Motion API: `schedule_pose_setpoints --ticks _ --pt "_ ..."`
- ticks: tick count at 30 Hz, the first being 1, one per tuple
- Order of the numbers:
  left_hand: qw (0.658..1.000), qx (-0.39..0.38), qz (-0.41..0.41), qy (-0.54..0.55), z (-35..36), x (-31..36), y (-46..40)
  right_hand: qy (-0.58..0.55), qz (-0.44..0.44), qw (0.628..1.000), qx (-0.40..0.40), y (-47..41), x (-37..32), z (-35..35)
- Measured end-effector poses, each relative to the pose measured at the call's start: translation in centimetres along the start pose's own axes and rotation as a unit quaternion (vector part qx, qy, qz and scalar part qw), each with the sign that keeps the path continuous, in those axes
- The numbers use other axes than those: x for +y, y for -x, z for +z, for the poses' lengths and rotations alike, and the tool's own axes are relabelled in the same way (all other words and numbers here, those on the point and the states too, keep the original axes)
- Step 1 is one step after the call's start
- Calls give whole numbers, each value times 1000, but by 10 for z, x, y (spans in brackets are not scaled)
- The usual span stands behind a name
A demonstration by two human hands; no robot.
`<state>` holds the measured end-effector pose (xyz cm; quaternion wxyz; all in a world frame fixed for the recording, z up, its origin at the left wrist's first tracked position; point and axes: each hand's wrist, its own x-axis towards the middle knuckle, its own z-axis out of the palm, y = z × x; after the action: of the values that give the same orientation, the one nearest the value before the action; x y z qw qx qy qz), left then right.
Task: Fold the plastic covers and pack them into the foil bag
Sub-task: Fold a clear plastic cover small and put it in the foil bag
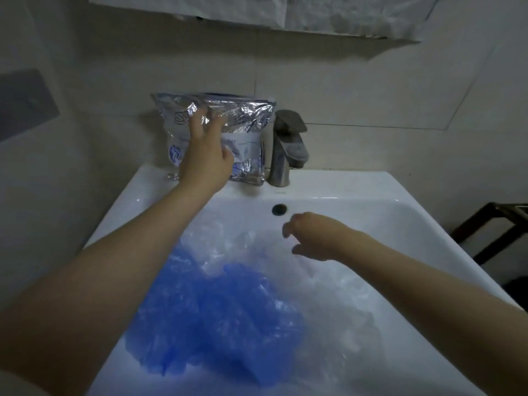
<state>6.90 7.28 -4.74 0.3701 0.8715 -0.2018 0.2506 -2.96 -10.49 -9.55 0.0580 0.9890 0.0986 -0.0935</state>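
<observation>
White sink is full of crumpled plastic covers, blue ones and clear ones piled in the basin. Foil bag stands on the sink's back ledge just left of the faucet, left hand flat against it, fingers spread wide. Right hand hovers over the clear covers, fingers loosely curled, holding nothing.

1. One foil bag stands at 12 o'clock on the back ledge of the sink.
2. One tap stands just beside the bag, at 1 o'clock.
3. One white sink fills the lower frame, with one overflow hole in its back wall.
4. Two heaps of plastic covers lie in the basin: one blue heap at 6 o'clock and one clear heap at 5 o'clock; the number of single covers in each cannot be told.
5. Two hands show: one left hand at 11 o'clock, one right hand at 3 o'clock.
</observation>
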Motion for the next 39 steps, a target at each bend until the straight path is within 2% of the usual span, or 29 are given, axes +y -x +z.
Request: schedule_pose_setpoints --ticks 2,4,6,9,12,14,17,19,21,25,28,31,32,34,36,37,39 --pt "1000 -18 0 19 0 10 10 13 102 993 -58 2 16 27" --pt "998 -44 -15 47 -2 24 23 -26 183 980 -75 4 29 46" --pt "994 -63 -19 83 -4 40 36 -69 223 972 -25 6 39 53" --pt "988 -58 -20 142 -8 59 48 -130 241 956 106 9 47 44" --pt "975 -55 -45 212 -5 71 53 -251 228 909 241 20 45 24" --pt "973 -100 -48 202 5 77 61 -357 179 861 315 31 38 13" --pt "972 -195 -41 126 23 81 80 -489 94 792 354 49 27 5" --pt "972 -206 -51 104 33 80 93 -545 51 760 350 59 21 3" --pt "972 -209 -64 90 39 73 100 -547 30 766 336 65 19 5" --pt "972 -226 -55 38 36 63 105 -467 74 827 304 68 30 7" --pt "968 -230 -77 60 29 55 103 -456 86 835 295 75 47 8" --pt "969 -196 -125 87 22 39 100 -457 115 830 298 77 66 13" --pt "971 -175 -144 77 22 31 98 -483 126 812 304 77 70 15" --pt "972 -133 -191 35 21 19 94 -563 144 751 314 76 72 18" --pt "965 -120 -231 9 22 15 92 -618 143 702 325 74 68 17" --pt "969 -97 -227 6 22 18 93 -637 131 686 327 73 66 17" --pt "990 -15 -133 42 19 36 96 -677 89 655 323 72 62 14"
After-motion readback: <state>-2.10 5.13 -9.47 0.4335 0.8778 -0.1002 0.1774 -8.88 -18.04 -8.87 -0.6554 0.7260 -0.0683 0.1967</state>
